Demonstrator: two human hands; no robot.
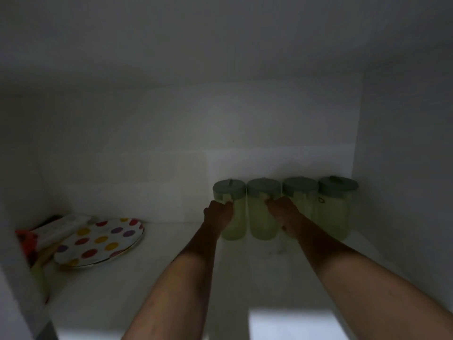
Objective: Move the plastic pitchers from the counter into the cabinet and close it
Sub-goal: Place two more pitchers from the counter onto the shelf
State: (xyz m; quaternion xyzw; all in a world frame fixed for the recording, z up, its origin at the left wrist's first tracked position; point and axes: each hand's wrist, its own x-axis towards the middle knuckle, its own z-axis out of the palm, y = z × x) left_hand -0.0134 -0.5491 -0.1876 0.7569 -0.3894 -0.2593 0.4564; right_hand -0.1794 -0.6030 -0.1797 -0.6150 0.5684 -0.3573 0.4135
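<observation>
Several pale green plastic pitchers with grey-green lids stand in a row against the back wall of the dim white cabinet [171, 278]. My left hand [218, 214] is closed around the handle of the leftmost pitcher [232, 212]. My right hand [284, 214] grips the handle of the second pitcher [261, 217]. Both of these rest on the shelf floor. Two more pitchers, one [300, 192] partly hidden by my right hand and the rightmost [335, 209], stand untouched by the right wall.
A polka-dot plate [98, 241] leans on a stack of items, including a white box [61, 227] and something red [25, 241], in the shelf's left corner. The cabinet's right wall [404, 192] stands close to the rightmost pitcher.
</observation>
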